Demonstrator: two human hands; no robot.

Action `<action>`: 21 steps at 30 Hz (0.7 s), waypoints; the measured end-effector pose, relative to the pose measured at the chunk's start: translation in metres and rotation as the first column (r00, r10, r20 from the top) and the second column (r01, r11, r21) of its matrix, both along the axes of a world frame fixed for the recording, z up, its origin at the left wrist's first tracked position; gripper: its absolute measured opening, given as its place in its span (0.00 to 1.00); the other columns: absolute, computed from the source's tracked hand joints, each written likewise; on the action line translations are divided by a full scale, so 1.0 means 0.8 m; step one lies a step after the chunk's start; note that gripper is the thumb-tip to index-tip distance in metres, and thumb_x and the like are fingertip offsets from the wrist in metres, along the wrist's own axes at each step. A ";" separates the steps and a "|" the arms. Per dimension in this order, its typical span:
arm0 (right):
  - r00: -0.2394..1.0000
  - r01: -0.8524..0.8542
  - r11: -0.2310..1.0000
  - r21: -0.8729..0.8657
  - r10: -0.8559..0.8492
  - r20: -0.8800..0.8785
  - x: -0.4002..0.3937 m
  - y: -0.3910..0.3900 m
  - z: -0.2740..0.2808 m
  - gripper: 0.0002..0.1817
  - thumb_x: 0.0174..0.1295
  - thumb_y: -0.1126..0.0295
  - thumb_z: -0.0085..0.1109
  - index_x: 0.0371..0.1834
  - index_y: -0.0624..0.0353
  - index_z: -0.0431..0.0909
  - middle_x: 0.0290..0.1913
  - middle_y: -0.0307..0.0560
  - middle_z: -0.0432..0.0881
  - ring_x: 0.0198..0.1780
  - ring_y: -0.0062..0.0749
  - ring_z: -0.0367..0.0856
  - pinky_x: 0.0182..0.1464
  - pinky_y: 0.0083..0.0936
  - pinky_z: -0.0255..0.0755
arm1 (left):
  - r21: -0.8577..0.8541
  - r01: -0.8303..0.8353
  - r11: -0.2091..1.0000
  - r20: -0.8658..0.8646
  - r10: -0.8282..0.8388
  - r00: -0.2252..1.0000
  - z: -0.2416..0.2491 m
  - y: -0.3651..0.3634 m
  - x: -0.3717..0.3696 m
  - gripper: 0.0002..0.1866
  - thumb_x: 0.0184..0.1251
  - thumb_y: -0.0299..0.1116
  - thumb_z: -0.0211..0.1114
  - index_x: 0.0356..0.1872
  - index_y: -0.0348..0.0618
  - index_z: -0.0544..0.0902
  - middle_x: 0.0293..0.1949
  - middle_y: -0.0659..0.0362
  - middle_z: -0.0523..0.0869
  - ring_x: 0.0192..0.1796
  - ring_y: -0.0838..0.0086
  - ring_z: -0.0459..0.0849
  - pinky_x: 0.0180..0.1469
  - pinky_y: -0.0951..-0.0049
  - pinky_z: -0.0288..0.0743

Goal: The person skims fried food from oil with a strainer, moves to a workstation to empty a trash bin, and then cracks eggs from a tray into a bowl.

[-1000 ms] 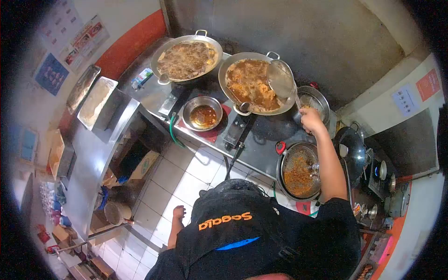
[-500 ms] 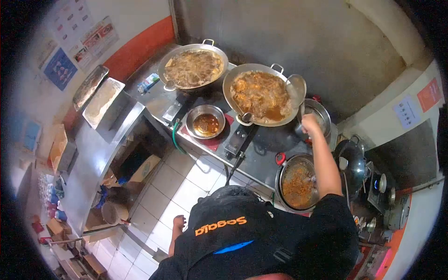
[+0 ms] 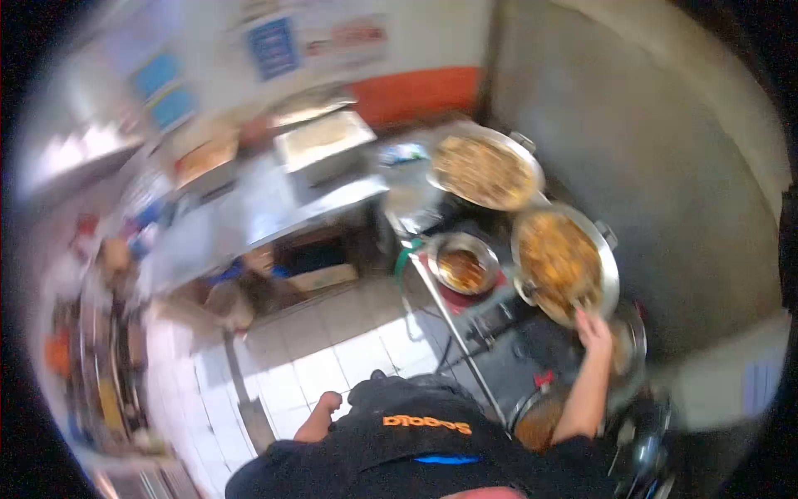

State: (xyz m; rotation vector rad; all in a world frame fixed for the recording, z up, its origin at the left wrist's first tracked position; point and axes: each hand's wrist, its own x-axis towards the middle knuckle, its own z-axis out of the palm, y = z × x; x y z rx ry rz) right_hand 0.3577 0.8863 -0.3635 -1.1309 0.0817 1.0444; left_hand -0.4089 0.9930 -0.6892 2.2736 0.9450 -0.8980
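Observation:
My right hand [image 3: 593,328] is closed round the handle of a ladle at the near rim of a large wok [image 3: 613,274]. The ladle's head is blurred and partly lost against the frying food [image 3: 559,256] in brown oil. Low beside my body, my left hand [image 3: 330,402] hangs over the tiled floor with its fingers curled and nothing visible in it. A second wok [image 3: 536,176] of frying food stands farther back. Nearer me are a steel bowl [image 3: 490,256] of brown liquid and a strainer pan [image 3: 532,424], half hidden by my right forearm.
Left of the stove runs a steel counter [image 3: 258,195] with a rectangular metal tray [image 3: 326,141] on it. A green hose [image 3: 402,264] hangs at the stove's edge. Dark pans [image 3: 644,453] stand at lower right. White tiles [image 3: 316,362] cover the floor.
The view has swung left, so the stove appears farther right and turned. My right hand has brought the ladle from the wok's right rim to its near side, over the food.

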 end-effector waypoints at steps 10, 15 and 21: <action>0.991 -0.061 0.993 -0.100 0.048 -0.122 -0.049 0.035 0.066 0.23 0.59 0.76 0.44 0.59 0.58 0.55 0.24 0.40 0.73 0.12 0.17 0.65 0.08 0.12 0.58 | 0.065 -0.337 0.939 0.016 0.337 0.941 0.061 -0.009 0.006 0.15 0.51 0.32 0.48 0.34 0.41 0.82 0.42 0.50 0.80 0.45 0.58 0.78 0.47 0.62 0.72; 0.988 -0.035 0.994 -0.102 0.019 -0.155 -0.040 0.001 0.074 0.18 0.59 0.78 0.42 0.54 0.57 0.59 0.23 0.39 0.71 0.12 0.15 0.61 0.09 0.10 0.56 | -0.044 0.227 0.973 0.027 -0.226 0.974 -0.015 0.002 -0.017 0.14 0.49 0.31 0.50 0.33 0.41 0.82 0.41 0.49 0.80 0.44 0.57 0.79 0.46 0.63 0.72; 0.986 0.012 0.972 -0.235 0.027 0.163 -0.025 -0.026 0.068 0.12 0.53 0.77 0.46 0.42 0.63 0.69 0.23 0.37 0.71 0.11 0.14 0.60 0.08 0.10 0.54 | -0.026 -0.130 0.991 0.007 0.131 0.991 0.058 0.012 0.006 0.12 0.46 0.30 0.53 0.31 0.42 0.82 0.36 0.49 0.82 0.40 0.57 0.80 0.43 0.64 0.74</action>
